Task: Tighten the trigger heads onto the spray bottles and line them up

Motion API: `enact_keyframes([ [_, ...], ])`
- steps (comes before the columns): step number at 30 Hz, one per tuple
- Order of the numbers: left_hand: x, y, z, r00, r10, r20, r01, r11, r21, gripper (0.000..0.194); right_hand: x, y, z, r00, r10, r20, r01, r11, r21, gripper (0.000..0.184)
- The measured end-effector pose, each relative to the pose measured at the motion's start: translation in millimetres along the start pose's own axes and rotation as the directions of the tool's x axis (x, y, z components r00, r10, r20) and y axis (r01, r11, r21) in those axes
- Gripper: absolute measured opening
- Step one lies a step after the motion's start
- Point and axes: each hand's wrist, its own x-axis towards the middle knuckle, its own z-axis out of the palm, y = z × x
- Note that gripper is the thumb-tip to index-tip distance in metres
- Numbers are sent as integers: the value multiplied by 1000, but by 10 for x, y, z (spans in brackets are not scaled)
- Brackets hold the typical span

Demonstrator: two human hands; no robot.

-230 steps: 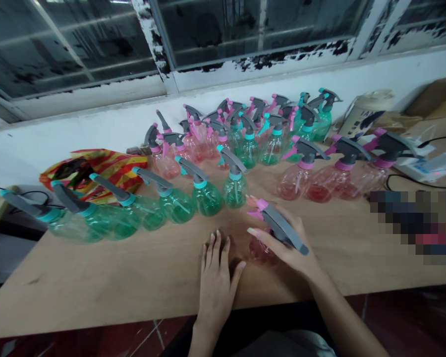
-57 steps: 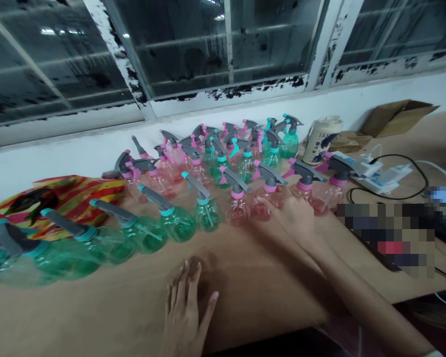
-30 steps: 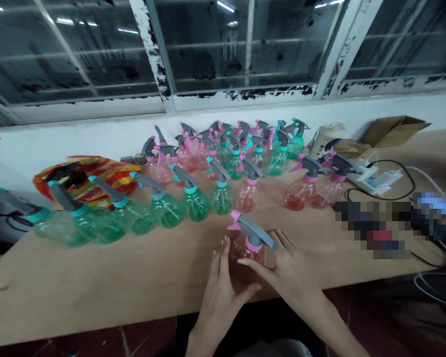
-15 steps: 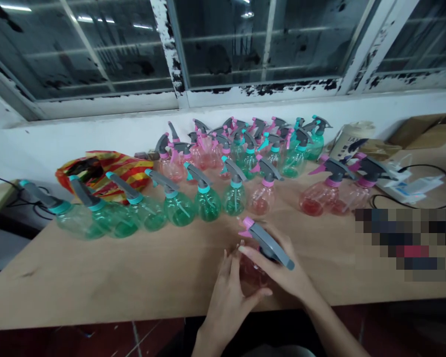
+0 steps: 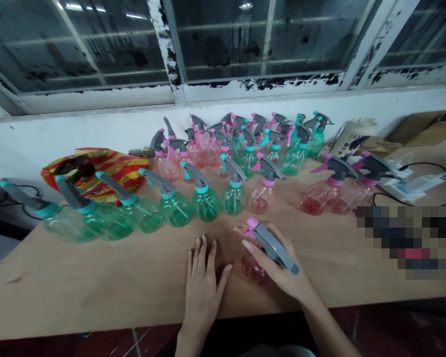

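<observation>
Two bare hands are shown at the near side of a wooden desk (image 5: 96, 282), viewed from above and behind them. The right hand (image 5: 280, 263) is closed over a pink spray bottle (image 5: 252, 270), with its fingers (image 5: 250, 246) wrapped narrowly around the top of the bottle, beside the grey trigger head (image 5: 271, 248). This bottle lies near the middle of the desk's near side. Its translucent body is partly hidden beneath the hand, and its pink nozzle (image 5: 251, 222) points to the far left. Whether its base touches the desk cannot be told. The left hand (image 5: 202, 290) lies palm down on the desk just left of the bottle, apart from it, with its fingers (image 5: 200, 253) extended, slightly spread and holding nothing.

Farther away, six green spray bottles (image 5: 176, 208) with teal collars form a row from the left, and three more pink spray bottles (image 5: 312, 198) continue it to the right. A dense group of mixed pink and green spray bottles (image 5: 245, 156) stands behind this row, against a white wall (image 5: 78, 129). A red and yellow striped plastic bag (image 5: 94, 171) lies at far left. At far right are a cream cylindrical container (image 5: 353, 136), a cardboard box (image 5: 423, 126) and a power strip (image 5: 405, 188) with black cable. A pixelated patch (image 5: 405, 243) hides part of the desk at right. Above the wall is a window (image 5: 245, 39) with a chipped white frame.
</observation>
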Motion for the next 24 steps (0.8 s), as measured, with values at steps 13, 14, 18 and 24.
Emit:
enact_keyframes([
  [13, 7, 28, 4, 999, 31, -18, -30, 998, 63, 53, -11, 35, -10, 1000, -10, 2, 11, 1000, -16, 29],
  [14, 6, 29, 2, 999, 33, -14, -32, 997, 65, 53, -10, 26, -15, 1000, -1, 7, 1, 1000, -23, 30],
  [18, 7, 35, -7, 999, 38, -1, -38, 997, 74, 52, -3, -5, -28, 1000, 19, 12, -19, 999, -34, 31],
  [24, 9, 31, -6, 999, 34, -6, -34, 997, 68, 52, 11, -14, 14, 997, -48, -53, 46, 998, -39, 15],
])
